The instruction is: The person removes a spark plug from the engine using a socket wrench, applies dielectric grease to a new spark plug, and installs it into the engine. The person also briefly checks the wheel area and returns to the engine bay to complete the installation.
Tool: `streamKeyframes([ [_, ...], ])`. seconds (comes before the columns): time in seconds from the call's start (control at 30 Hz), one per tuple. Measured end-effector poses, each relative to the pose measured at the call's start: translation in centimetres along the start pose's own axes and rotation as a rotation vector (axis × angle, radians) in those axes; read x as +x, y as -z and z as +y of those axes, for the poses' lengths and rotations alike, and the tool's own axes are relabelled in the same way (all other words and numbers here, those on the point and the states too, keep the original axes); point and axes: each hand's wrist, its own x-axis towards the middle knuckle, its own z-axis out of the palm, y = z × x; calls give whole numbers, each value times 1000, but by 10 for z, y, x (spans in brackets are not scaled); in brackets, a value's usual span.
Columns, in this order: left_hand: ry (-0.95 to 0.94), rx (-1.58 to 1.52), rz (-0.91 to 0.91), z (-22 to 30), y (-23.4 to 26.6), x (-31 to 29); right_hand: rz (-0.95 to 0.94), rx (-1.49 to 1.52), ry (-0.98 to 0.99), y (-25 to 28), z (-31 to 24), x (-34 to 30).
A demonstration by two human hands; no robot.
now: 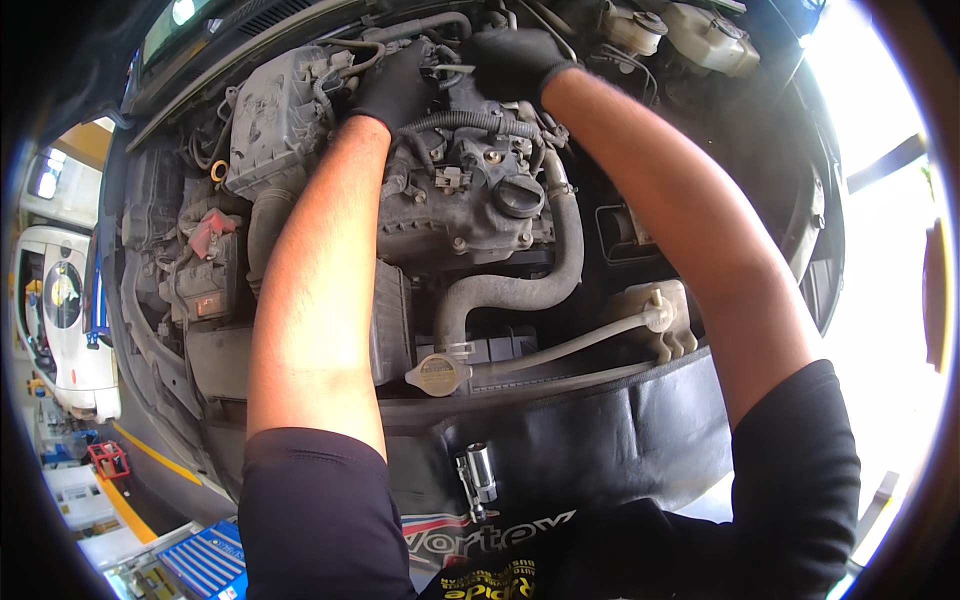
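Both my hands wear black gloves and reach to the back of a dusty car engine (440, 225). Beside the grey air filter housing (275, 120), my left hand (397, 85) is closed among hoses and fittings; its fingertips are hidden. My right hand (515, 62) is bent over the rear of the engine, its fingers curled. A thin pale rod or tube (453, 69) shows between the hands; whether either one grips it is unclear. A ribbed black hose (475, 122) runs just in front of them. Nearer to me is the black oil filler cap (519, 197).
A ratchet (468, 485) and a chrome socket (483, 470) lie on the black fender cover (590, 445) at the front edge. The radiator cap (438, 375), coolant reservoir (655, 315) and thick radiator hose (515, 293) are between my arms. The battery (207, 285) is at left.
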Motion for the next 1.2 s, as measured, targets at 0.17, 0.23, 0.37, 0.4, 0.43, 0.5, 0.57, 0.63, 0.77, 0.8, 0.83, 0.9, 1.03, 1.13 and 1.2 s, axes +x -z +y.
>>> streamKeyframes([
  [0.17,-7,119,33,-8,-6,2,-41,-114,47,3,-8,7],
  [0.23,-156,34,61,-12,-9,4,-213,-245,389,1,-12,12],
  [0.37,-94,32,90,-17,-16,5,35,-158,28,-7,-6,19],
  [0.4,-115,56,119,-16,-17,6,67,-271,-95,-7,-1,21],
  [0.43,-135,14,122,-16,-16,6,-2,-281,-31,-10,-2,23],
  [0.5,-207,-6,84,-14,-13,5,-64,-520,544,-13,0,28],
  [0.57,-223,-16,50,-11,-12,4,53,-297,834,-16,-1,30],
  [0.63,-96,16,33,-10,-11,4,134,-328,290,-21,-5,30],
  [0.77,-148,-2,65,-10,-11,3,68,-691,617,-26,-13,31],
  [0.8,-175,-19,41,-11,-10,3,55,-543,653,-26,-14,33],
  [0.83,-190,-142,7,-12,-10,2,11,-271,621,-28,-14,33],
  [0.9,-152,-16,34,-11,-9,2,133,-35,248,-32,-12,35],
  [1.03,-131,-3,75,-4,-6,4,-51,-704,350,-41,1,45],
  [1.13,-71,-8,28,2,-1,1,-62,-1123,695,-44,6,50],
  [1.2,-73,135,77,7,1,0,-5,-206,475,-45,7,49],
])
